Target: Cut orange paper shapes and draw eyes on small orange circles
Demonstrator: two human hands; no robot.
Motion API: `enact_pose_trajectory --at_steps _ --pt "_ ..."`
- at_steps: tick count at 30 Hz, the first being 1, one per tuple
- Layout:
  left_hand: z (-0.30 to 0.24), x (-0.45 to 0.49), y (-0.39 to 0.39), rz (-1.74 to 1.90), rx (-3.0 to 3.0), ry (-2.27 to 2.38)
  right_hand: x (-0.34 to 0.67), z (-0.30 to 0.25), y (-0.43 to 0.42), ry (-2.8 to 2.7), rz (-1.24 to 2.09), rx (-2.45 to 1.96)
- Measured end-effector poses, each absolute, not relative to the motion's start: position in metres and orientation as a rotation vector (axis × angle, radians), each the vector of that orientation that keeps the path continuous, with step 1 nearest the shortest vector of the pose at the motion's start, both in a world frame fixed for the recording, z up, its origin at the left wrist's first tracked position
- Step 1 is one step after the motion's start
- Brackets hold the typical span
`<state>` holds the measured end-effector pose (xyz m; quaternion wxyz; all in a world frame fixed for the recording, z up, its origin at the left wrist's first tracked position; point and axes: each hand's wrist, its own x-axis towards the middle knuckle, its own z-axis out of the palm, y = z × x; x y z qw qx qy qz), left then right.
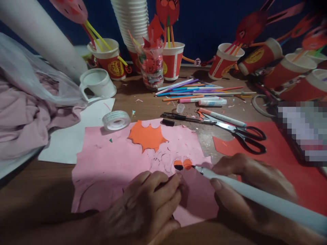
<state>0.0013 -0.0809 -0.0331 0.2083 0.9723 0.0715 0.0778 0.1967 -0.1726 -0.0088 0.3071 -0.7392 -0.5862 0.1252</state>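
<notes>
My right hand (252, 190) grips a white marker pen (242, 187), its dark tip touching the edge of the right one of two small orange eye shapes (187, 164). The left eye shape has its lower part coloured black. Both lie on a pink sheet of paper (102, 156) with pencil-like outlines and ragged edges. My left hand (153, 200) rests on that sheet just below the eyes, fingers laid out over the paper. Above it lies an orange spiky paper cutout (148, 136).
Black-handled scissors (237, 131), a black pen (187, 118), a tape roll (116, 120) and several colored sticks (189, 89) lie beyond the sheet. Red paper (283, 149) is at right. Red paper cups (173, 61) with paper figures and a white mug (98, 83) stand behind.
</notes>
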Motion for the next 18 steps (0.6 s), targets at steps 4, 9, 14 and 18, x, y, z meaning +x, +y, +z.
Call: enact_pose_trajectory --at_steps 4,9,14,18 --pt "-0.033 0.001 -0.081 0.240 2.732 0.194 0.194 -0.016 -0.164 -1.668 0.336 -1.891" --pt "-0.038 0.000 -0.082 0.274 2.705 0.215 0.191 -0.021 -0.158 -1.679 0.382 -1.896" --pt "-0.042 0.000 -0.078 0.336 2.706 0.137 0.191 -0.023 -0.156 -1.684 0.426 -1.906" --pt "-0.043 0.000 -0.077 0.373 2.726 0.139 0.190 -0.023 -0.155 -1.652 0.437 -1.909"
